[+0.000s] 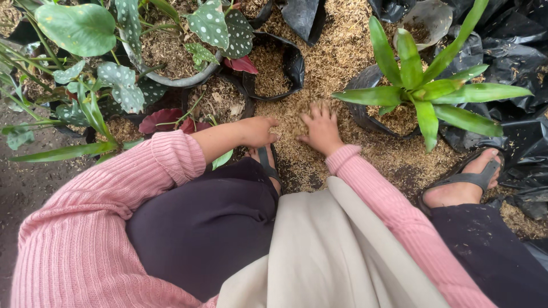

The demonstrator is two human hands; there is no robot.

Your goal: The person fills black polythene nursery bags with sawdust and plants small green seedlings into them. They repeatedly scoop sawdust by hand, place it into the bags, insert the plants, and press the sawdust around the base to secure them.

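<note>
Ground strewn with rice husk (pixel 337 63), black grow bags around. I see left hand (pixel 257 131) loosely curled, right hand (pixel 321 128) spread flat, both pressing into husk heap (pixel 294 117) between them, near centre. I advise: scoop with cupped palms, sweep inward, clear of green plant (pixel 422 91) right.

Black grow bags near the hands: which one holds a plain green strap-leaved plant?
The bag right of the right hand; its plant has long unspotted green leaves. The others hold only husk or spotted-leaf plants.

Bare ground (pixel 23 188) shows at its left edge; rice husks (pixel 337 57) cover the middle, with black grow bags (pixel 288 63) and potted plants (pixel 171 57) standing directly on it.
</note>
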